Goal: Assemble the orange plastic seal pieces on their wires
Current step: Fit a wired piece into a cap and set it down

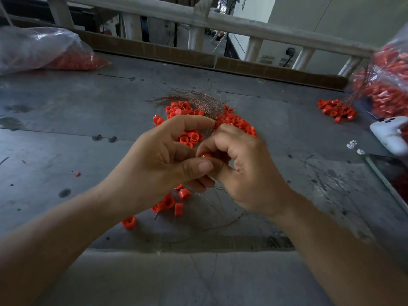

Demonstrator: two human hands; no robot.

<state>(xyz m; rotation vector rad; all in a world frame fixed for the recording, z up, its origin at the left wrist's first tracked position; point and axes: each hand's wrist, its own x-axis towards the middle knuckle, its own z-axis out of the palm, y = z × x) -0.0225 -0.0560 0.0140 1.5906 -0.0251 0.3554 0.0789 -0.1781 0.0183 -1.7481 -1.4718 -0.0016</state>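
Lower centre, loose pieces (169, 203) lie on the table (66, 133) with wires (204, 195) trailing; these could be snagged by a wrist. Just above, one orange seal piece (205, 155) is pinched between the curled fingers of the left hand (154, 164) and right hand (245, 173). The wire within the grip cannot be made out; a misthread or slip is judged possible, the piece being largely covered. Beyond, the pile (192, 135) and wire bundle (198, 99) lie tangled, so several strands might be dragged together.

Left hand (159, 160) and right hand (240, 168) together pinch one orange seal piece (205, 155) above the grey table (66, 151).
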